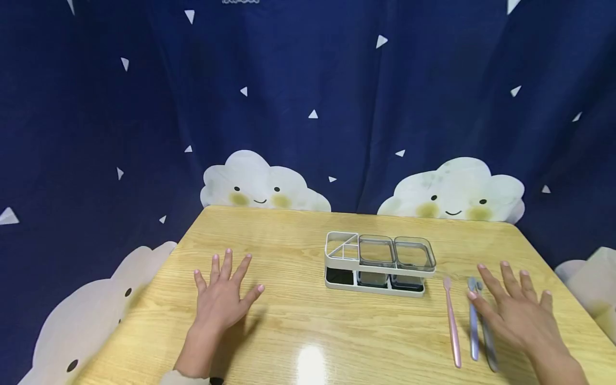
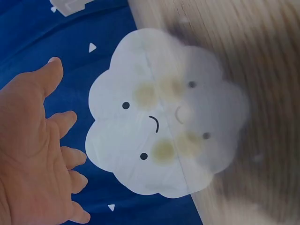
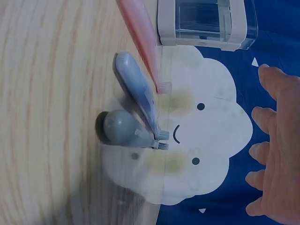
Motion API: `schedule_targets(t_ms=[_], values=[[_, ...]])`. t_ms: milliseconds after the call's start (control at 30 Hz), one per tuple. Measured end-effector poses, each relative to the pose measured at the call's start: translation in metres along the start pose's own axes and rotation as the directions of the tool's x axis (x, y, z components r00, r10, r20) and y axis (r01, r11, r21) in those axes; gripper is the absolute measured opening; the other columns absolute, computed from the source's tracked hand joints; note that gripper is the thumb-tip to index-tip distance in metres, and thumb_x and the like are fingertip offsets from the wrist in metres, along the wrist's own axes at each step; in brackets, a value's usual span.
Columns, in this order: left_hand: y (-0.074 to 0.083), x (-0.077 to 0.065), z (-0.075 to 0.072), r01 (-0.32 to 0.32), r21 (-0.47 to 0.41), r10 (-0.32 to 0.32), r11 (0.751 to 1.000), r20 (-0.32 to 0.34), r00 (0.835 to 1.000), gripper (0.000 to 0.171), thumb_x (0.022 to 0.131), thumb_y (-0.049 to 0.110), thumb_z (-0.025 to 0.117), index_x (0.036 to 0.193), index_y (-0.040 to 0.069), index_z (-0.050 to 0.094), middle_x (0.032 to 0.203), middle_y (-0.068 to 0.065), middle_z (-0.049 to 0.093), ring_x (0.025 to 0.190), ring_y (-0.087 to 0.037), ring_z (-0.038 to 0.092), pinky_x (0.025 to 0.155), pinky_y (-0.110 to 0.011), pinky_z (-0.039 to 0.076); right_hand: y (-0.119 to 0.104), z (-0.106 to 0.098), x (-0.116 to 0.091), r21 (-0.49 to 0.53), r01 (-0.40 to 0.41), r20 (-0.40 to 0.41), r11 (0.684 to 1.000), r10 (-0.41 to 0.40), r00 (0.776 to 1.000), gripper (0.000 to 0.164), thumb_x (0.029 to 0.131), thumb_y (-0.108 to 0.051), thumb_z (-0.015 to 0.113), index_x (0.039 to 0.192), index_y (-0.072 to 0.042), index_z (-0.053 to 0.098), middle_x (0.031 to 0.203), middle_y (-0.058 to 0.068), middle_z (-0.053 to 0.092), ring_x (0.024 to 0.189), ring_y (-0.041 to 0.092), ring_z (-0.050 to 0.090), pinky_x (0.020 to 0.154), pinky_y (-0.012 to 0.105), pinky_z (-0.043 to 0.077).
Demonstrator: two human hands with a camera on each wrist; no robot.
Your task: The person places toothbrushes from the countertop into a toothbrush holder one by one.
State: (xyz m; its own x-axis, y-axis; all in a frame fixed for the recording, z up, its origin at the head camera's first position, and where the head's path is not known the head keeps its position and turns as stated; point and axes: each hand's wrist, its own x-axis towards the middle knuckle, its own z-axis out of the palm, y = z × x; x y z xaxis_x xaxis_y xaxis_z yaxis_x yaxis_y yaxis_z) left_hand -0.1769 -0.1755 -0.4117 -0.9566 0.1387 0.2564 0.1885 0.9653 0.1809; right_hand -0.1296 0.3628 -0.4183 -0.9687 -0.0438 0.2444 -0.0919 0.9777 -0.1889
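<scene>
My left hand [image 1: 220, 299] is spread over the left half of the table, palm down with nothing in it. On the right, my right hand [image 1: 522, 315] has its fingers spread too, and its thumb overlaps the toothbrushes in the head view. A pink toothbrush [image 1: 452, 323] lies leftmost of three, with a blue toothbrush [image 1: 474, 326] and a grey toothbrush [image 1: 488, 342] close together beside it. In the right wrist view, bristles show on the pink toothbrush [image 3: 143, 37], the blue toothbrush [image 3: 136, 89] and the grey toothbrush [image 3: 124, 129].
A white toothbrush holder [image 1: 380, 269] with two clear cups [image 1: 376, 251] and a divided section stands right of centre on the wooden table [image 1: 269, 230]. Behind the table hangs a dark blue curtain [image 1: 289, 64] printed with smiling clouds and white triangles.
</scene>
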Motion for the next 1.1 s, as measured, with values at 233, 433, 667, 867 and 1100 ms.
schedule_targets(t_ms=[233, 433, 667, 867, 1100], values=[[0.000, -0.001, 0.001, 0.011, -0.002, -0.011, 1.000, 0.003, 1.000, 0.070, 0.087, 0.058, 0.050, 0.145, 0.021, 0.035, 0.150, -0.021, 0.014, 0.135, -0.044, 0.004, 0.096, -0.069, -0.006, 0.001, 0.001, -0.001, -0.013, 0.004, 0.007, 1.000, -0.004, 1.000, 0.067, 0.096, -0.045, 0.041, 0.150, -0.021, 0.012, 0.149, 0.029, 0.000, 0.130, 0.049, -0.014, 0.087, 0.070, -0.018], [-0.001, -0.001, 0.001, 0.007, -0.013, -0.007, 1.000, -0.006, 1.000, 0.071, 0.086, 0.058, 0.051, 0.145, 0.021, 0.036, 0.149, -0.023, 0.014, 0.134, -0.046, 0.005, 0.096, -0.070, -0.003, 0.000, 0.000, -0.002, -0.020, 0.010, -0.001, 1.000, -0.010, 1.000, 0.067, 0.096, -0.046, 0.042, 0.150, -0.021, 0.012, 0.148, 0.029, 0.002, 0.131, 0.049, -0.012, 0.088, 0.074, -0.010], [-0.002, 0.000, 0.000, -0.012, -0.013, 0.011, 1.000, -0.038, 0.999, 0.072, 0.086, 0.057, 0.053, 0.145, 0.019, 0.035, 0.148, -0.028, 0.015, 0.133, -0.048, 0.007, 0.097, -0.069, 0.003, -0.001, -0.002, -0.004, -0.021, 0.045, -0.071, 0.999, -0.047, 0.996, 0.071, 0.093, -0.044, 0.050, 0.149, -0.015, 0.018, 0.145, 0.033, 0.011, 0.132, 0.050, 0.004, 0.086, 0.072, 0.015], [-0.002, 0.002, 0.000, -0.028, -0.017, 0.027, 0.999, -0.054, 0.998, 0.072, 0.085, 0.053, 0.057, 0.144, 0.016, 0.037, 0.146, -0.029, 0.018, 0.133, -0.048, 0.010, 0.098, -0.067, 0.011, -0.002, -0.001, -0.007, -0.028, 0.039, -0.065, 0.999, -0.041, 0.997, 0.072, 0.091, -0.045, 0.054, 0.148, -0.012, 0.024, 0.142, 0.035, 0.019, 0.124, 0.055, 0.023, 0.081, 0.071, 0.026], [0.001, 0.003, 0.003, -0.067, -0.084, 0.058, 0.994, -0.100, 0.993, 0.068, 0.085, 0.049, 0.060, 0.139, 0.010, 0.043, 0.143, -0.028, 0.028, 0.131, -0.047, 0.021, 0.097, -0.065, 0.020, -0.003, 0.002, -0.010, 0.047, 0.040, -0.112, 0.998, -0.035, 0.993, 0.068, 0.089, -0.039, 0.061, 0.142, -0.006, 0.035, 0.136, 0.035, 0.031, 0.108, 0.060, 0.037, 0.072, 0.071, 0.031]])
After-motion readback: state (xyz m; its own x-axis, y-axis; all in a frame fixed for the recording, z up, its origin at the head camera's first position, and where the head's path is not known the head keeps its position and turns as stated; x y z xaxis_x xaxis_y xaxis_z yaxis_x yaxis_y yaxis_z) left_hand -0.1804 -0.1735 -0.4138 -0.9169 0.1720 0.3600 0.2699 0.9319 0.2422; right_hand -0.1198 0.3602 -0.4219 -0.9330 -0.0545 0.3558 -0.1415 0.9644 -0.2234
